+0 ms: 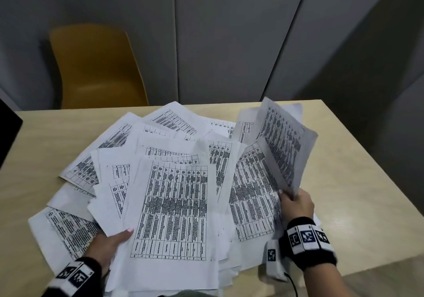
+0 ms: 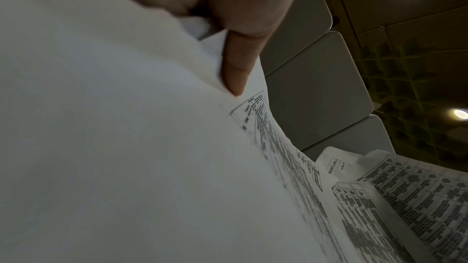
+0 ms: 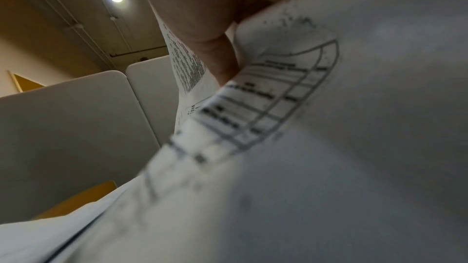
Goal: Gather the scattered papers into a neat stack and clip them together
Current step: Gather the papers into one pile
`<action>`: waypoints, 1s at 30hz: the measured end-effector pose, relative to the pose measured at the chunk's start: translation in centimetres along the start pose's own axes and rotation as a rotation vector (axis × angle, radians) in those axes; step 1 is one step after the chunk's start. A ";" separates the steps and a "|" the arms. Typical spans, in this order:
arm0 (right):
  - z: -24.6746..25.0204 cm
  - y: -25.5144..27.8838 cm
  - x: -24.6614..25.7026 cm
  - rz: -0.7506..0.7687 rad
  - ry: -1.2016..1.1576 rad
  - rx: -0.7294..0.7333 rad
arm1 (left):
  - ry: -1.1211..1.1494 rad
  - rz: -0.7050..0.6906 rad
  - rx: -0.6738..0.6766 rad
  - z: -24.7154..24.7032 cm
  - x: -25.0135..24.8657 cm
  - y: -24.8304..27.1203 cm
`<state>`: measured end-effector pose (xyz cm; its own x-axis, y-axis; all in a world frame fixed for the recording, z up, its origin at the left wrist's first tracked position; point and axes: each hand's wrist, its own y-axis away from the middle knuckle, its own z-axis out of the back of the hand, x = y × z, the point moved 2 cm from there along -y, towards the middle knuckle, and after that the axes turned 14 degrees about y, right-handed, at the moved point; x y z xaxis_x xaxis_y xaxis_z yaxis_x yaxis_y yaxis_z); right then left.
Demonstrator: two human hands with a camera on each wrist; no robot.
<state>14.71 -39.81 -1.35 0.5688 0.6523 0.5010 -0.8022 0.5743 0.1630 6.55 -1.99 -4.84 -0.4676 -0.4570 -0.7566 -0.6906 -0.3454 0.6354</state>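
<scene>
Several white printed sheets (image 1: 160, 140) with black tables lie fanned across the light wood table (image 1: 358, 182). My left hand (image 1: 110, 244) grips a bundle of sheets (image 1: 172, 209) at its lower left edge, thumb on top. In the left wrist view the thumb (image 2: 235, 63) presses on the white paper (image 2: 126, 147). My right hand (image 1: 296, 202) pinches the bottom edge of a raised sheet (image 1: 282, 143) tilted up over the right side of the pile. In the right wrist view the thumb (image 3: 215, 47) lies on that curled sheet (image 3: 278, 91). No clip shows.
A yellow chair (image 1: 96, 67) stands behind the table's far left edge. Grey wall panels (image 1: 229, 32) close off the back. A dark object (image 1: 9, 131) juts in at the left edge. Bare table lies to the right of the pile.
</scene>
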 end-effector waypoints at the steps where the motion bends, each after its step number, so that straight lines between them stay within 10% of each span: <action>1: 0.4 -0.1 0.1 0.006 -0.002 -0.016 | -0.035 0.000 -0.008 -0.2 -0.3 0.3; 16: 6.5 1.5 6.1 0.355 -0.337 -0.584 | -0.028 -0.009 -0.061 2.0 1.8 -3.6; 30: -9.1 7.8 5.2 0.318 -0.045 0.405 | -0.095 -0.118 0.005 2.0 2.3 -4.0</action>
<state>13.12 -27.45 -5.18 0.2844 0.7363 0.6139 -0.9451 0.1077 0.3086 7.09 -0.01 -9.46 -0.4334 -0.3336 -0.8372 -0.7466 -0.3874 0.5408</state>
